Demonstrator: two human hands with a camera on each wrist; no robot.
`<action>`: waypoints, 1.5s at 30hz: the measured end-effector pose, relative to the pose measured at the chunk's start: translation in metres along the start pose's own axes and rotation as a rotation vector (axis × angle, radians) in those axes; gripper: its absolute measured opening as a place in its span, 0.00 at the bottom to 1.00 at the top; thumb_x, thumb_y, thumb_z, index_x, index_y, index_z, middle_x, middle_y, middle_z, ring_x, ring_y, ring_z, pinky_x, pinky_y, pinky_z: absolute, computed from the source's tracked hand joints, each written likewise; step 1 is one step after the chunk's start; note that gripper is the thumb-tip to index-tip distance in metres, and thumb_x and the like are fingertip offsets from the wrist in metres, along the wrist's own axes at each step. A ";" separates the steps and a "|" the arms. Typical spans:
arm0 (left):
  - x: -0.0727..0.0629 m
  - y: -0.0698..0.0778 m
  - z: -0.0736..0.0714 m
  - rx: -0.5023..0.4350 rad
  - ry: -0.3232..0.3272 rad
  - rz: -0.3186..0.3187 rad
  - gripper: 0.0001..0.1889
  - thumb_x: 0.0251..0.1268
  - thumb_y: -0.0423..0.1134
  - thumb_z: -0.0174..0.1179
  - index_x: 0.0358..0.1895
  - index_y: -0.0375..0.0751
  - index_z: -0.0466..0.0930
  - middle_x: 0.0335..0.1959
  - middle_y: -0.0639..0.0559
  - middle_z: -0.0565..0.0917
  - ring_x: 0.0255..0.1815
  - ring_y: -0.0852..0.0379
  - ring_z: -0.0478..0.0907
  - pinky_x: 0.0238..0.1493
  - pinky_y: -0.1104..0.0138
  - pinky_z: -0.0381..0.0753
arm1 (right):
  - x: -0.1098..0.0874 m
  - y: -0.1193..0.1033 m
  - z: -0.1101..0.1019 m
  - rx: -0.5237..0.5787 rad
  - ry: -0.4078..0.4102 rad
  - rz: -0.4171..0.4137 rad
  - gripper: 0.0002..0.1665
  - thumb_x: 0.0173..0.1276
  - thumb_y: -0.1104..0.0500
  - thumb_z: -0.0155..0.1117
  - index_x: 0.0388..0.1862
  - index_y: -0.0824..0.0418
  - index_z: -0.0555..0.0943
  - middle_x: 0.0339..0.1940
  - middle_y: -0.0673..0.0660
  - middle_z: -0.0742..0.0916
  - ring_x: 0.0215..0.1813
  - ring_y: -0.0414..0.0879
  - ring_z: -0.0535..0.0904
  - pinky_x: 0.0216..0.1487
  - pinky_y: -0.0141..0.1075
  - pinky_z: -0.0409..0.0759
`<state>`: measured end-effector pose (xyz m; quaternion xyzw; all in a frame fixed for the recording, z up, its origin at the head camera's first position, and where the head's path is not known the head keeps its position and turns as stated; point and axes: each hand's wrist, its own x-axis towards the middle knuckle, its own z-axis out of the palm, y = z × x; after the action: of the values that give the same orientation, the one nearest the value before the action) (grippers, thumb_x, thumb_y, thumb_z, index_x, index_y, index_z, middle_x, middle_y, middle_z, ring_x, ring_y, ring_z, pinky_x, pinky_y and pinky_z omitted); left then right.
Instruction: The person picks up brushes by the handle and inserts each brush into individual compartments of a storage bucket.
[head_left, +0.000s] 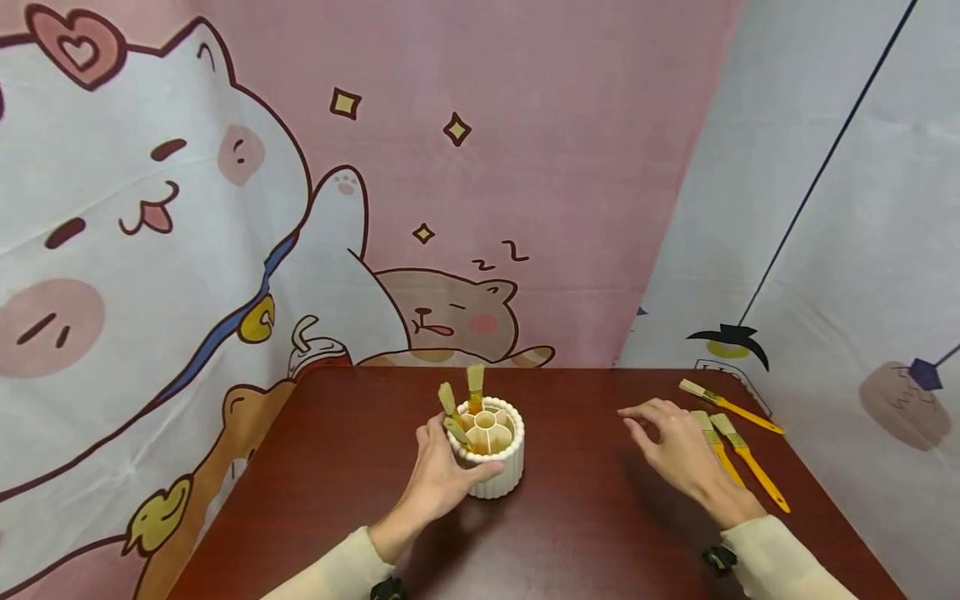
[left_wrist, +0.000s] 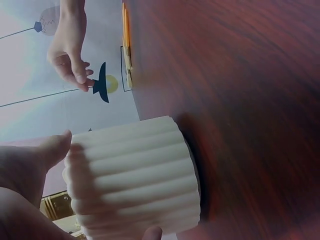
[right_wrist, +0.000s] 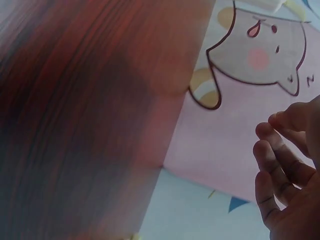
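Observation:
My left hand [head_left: 442,475] grips a white ribbed round holder [head_left: 501,475] from its left side, thumb across the front. In the left wrist view, the holder's fluted wall [left_wrist: 135,175] stands on the table between thumb and fingers. Inside, the holder is divided into several compartments around a central ring. Paint brushes [head_left: 476,382] stand in its back and left compartments, bristles up; their handles are hidden inside. To the right, my right hand [head_left: 678,450] hovers above the table with loosely bent fingers and holds nothing. Beside it lie yellow-handled paint brushes [head_left: 757,473].
The dark red-brown wooden table [head_left: 570,533] carries the holder and the loose brushes. Another loose brush [head_left: 731,406] lies farther back near the right edge. A cartoon-printed cloth [head_left: 585,167] hangs behind the table and along its sides.

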<state>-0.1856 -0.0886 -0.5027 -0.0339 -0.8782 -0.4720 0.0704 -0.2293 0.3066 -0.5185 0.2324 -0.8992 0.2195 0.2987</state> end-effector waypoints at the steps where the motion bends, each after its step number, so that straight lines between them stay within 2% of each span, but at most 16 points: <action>1: 0.000 0.000 0.001 0.000 0.005 -0.008 0.63 0.46 0.57 0.91 0.79 0.30 0.60 0.68 0.31 0.68 0.70 0.35 0.74 0.71 0.42 0.74 | -0.002 0.003 -0.001 -0.007 -0.004 0.007 0.14 0.68 0.65 0.80 0.52 0.58 0.93 0.47 0.53 0.92 0.45 0.55 0.87 0.45 0.55 0.83; 6: 0.001 0.000 0.001 0.003 0.013 -0.029 0.62 0.47 0.57 0.90 0.78 0.31 0.61 0.66 0.32 0.69 0.71 0.35 0.74 0.71 0.42 0.74 | -0.010 0.019 -0.007 -0.031 -0.037 0.071 0.15 0.69 0.65 0.80 0.54 0.59 0.93 0.49 0.58 0.91 0.46 0.58 0.87 0.45 0.58 0.85; 10: 0.001 0.002 -0.001 0.001 0.000 -0.014 0.60 0.48 0.56 0.90 0.77 0.31 0.63 0.66 0.32 0.70 0.70 0.35 0.75 0.71 0.42 0.74 | -0.016 0.032 -0.013 -0.067 -0.061 0.113 0.16 0.70 0.64 0.80 0.55 0.61 0.92 0.50 0.61 0.91 0.43 0.57 0.86 0.43 0.57 0.84; 15: 0.004 0.003 -0.003 -0.012 -0.020 0.025 0.55 0.49 0.53 0.90 0.74 0.30 0.66 0.66 0.33 0.70 0.69 0.36 0.76 0.71 0.41 0.73 | -0.019 0.048 -0.020 -0.096 -0.095 0.155 0.16 0.70 0.63 0.80 0.55 0.61 0.92 0.52 0.64 0.89 0.36 0.52 0.83 0.36 0.51 0.82; 20: 0.006 -0.001 -0.006 -0.023 -0.038 0.031 0.55 0.49 0.54 0.89 0.75 0.33 0.67 0.65 0.38 0.73 0.68 0.37 0.76 0.72 0.42 0.73 | -0.019 0.059 -0.026 -0.106 -0.110 0.194 0.16 0.71 0.63 0.78 0.56 0.62 0.91 0.54 0.66 0.88 0.34 0.50 0.82 0.30 0.47 0.82; 25: 0.008 -0.004 -0.011 -0.029 -0.075 0.020 0.55 0.50 0.54 0.89 0.78 0.33 0.68 0.65 0.39 0.74 0.69 0.38 0.76 0.73 0.41 0.72 | -0.025 0.068 -0.028 -0.123 -0.132 0.264 0.16 0.70 0.63 0.78 0.55 0.64 0.91 0.51 0.67 0.89 0.35 0.53 0.84 0.30 0.48 0.82; 30: 0.008 -0.005 -0.017 -0.050 -0.112 0.012 0.57 0.51 0.52 0.89 0.81 0.33 0.66 0.70 0.37 0.75 0.72 0.36 0.74 0.75 0.39 0.70 | -0.034 0.081 -0.031 -0.129 -0.188 0.344 0.17 0.71 0.63 0.76 0.56 0.68 0.89 0.52 0.72 0.89 0.39 0.63 0.86 0.28 0.52 0.81; 34: 0.010 -0.006 -0.020 -0.049 -0.126 0.017 0.57 0.52 0.52 0.88 0.82 0.34 0.66 0.73 0.36 0.75 0.74 0.36 0.73 0.75 0.39 0.69 | -0.038 0.094 -0.035 -0.140 -0.228 0.387 0.21 0.71 0.63 0.74 0.59 0.72 0.87 0.55 0.76 0.88 0.38 0.64 0.84 0.27 0.51 0.78; 36: 0.012 -0.006 -0.021 -0.054 -0.131 0.024 0.56 0.52 0.52 0.88 0.81 0.34 0.68 0.73 0.36 0.75 0.74 0.37 0.73 0.75 0.39 0.70 | -0.040 0.098 -0.036 -0.139 -0.253 0.412 0.23 0.71 0.62 0.74 0.61 0.73 0.86 0.56 0.77 0.87 0.37 0.61 0.83 0.26 0.48 0.76; 38: 0.014 -0.007 -0.021 -0.060 -0.139 0.034 0.54 0.53 0.51 0.87 0.80 0.34 0.70 0.71 0.37 0.77 0.72 0.38 0.76 0.73 0.41 0.73 | -0.041 0.102 -0.038 -0.143 -0.268 0.432 0.26 0.71 0.60 0.76 0.62 0.74 0.85 0.57 0.78 0.87 0.39 0.63 0.85 0.28 0.52 0.80; 41: 0.016 -0.009 -0.022 -0.103 -0.163 0.044 0.52 0.55 0.49 0.87 0.80 0.36 0.69 0.71 0.39 0.79 0.68 0.41 0.79 0.70 0.44 0.77 | -0.040 0.105 -0.041 -0.144 -0.315 0.473 0.28 0.71 0.60 0.78 0.63 0.74 0.84 0.51 0.76 0.88 0.37 0.61 0.82 0.29 0.54 0.81; 45: 0.016 -0.012 -0.023 -0.173 -0.207 0.038 0.54 0.58 0.44 0.86 0.84 0.35 0.63 0.75 0.37 0.77 0.69 0.40 0.81 0.69 0.45 0.79 | -0.043 0.109 -0.041 -0.139 -0.367 0.495 0.24 0.71 0.60 0.79 0.59 0.72 0.85 0.40 0.67 0.87 0.32 0.56 0.79 0.28 0.52 0.80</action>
<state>-0.2007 -0.1141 -0.4976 -0.1051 -0.8360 -0.5384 -0.0146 -0.2414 0.4275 -0.5443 0.0212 -0.9802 0.1777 0.0843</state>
